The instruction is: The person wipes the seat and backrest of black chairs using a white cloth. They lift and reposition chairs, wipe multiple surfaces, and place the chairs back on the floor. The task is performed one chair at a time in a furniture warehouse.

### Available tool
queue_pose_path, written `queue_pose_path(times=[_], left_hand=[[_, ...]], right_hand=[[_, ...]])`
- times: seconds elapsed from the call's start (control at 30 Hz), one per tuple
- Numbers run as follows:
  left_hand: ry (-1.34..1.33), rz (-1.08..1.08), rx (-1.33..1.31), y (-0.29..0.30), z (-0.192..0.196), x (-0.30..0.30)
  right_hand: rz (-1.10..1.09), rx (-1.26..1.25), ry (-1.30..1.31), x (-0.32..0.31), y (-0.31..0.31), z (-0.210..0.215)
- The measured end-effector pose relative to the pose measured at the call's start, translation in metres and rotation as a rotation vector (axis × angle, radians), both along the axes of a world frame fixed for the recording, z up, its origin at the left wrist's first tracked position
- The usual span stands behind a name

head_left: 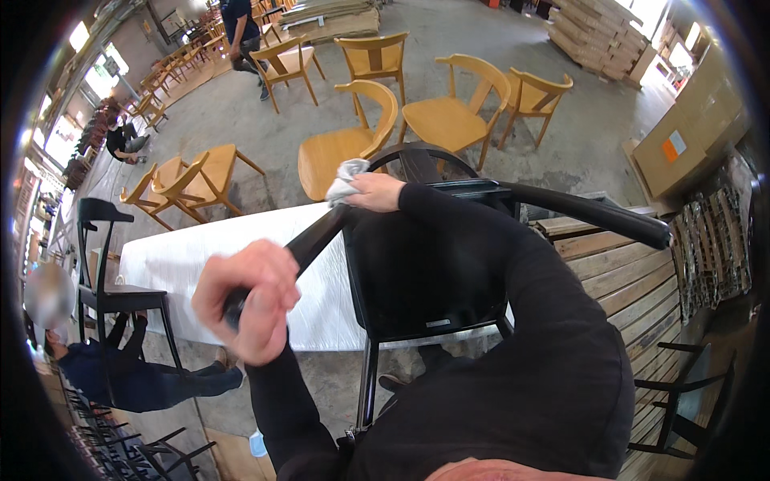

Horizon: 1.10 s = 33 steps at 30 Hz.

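A black wooden chair (425, 272) is tipped over on a white-covered table (184, 248), with a broad dark panel, apparently the seat's underside, turned up toward me. My left hand (249, 301) is wrapped round the end of one leg, left of the seat. Near the base of that same leg, my right hand (375, 192) presses a crumpled light grey cloth (347, 178) against the wood. Another leg (593, 212) sticks out to the right. The curved part of the chair (417, 152) lies at the far side, partly behind my right arm.
Several light wooden chairs (457, 124) stand beyond the table. At the left a co-worker (152, 377) is beside another black chair (120, 301). Slatted wooden boards (618, 264) and a large cardboard box (682, 148) are on the right. Another person (239, 24) stands far off.
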<state>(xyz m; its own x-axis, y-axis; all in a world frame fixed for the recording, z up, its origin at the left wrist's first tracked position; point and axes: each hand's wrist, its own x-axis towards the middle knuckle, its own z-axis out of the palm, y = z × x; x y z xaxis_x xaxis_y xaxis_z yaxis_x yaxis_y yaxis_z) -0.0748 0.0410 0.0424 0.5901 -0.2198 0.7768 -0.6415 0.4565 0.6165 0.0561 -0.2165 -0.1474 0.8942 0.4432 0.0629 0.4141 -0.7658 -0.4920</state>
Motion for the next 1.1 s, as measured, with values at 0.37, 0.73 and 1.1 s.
queue_pose_path(times=[0.37,0.73,1.1], left_hand=[[-0.11,0.033,0.132,0.004,0.001,0.012],[-0.205,-0.144,0.175,0.003,0.015,0.023],[-0.098,-0.133,0.104,0.005,0.006,0.022]], right_hand=[[-0.883,-0.339,-0.082,-0.127,-0.112,0.055],[-0.328,-0.328,0.371,0.034,-0.092,-0.031],[-0.545,-0.128,-0.086,0.082,-0.245,-0.144]])
